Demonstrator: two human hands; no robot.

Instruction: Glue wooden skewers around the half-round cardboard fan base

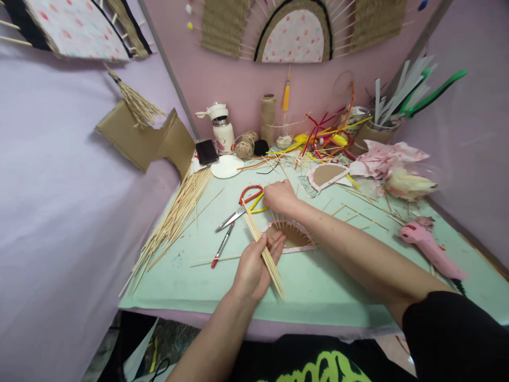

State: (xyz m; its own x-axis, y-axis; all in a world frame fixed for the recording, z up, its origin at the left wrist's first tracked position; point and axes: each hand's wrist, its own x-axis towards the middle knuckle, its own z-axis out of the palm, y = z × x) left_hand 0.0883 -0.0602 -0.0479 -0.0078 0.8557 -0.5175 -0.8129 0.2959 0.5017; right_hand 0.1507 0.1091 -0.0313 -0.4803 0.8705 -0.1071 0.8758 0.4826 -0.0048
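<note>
My left hand is closed round a small bundle of thin wooden skewers that slants from upper left to lower right. Just beyond it a semicircular cardboard piece with a pink patterned edge lies flat on the pale green mat, with several skewers standing out of its far rim. My right hand reaches across to that far rim, fingers curled down at the skewers there; what it pinches is hidden. Red-handled scissors lie right beside it.
A big loose pile of skewers covers the mat's left side. A red pen, a pink glue gun, a second cardboard half-disc, twine spools, a white bottle, a phone and coloured strips crowd the back.
</note>
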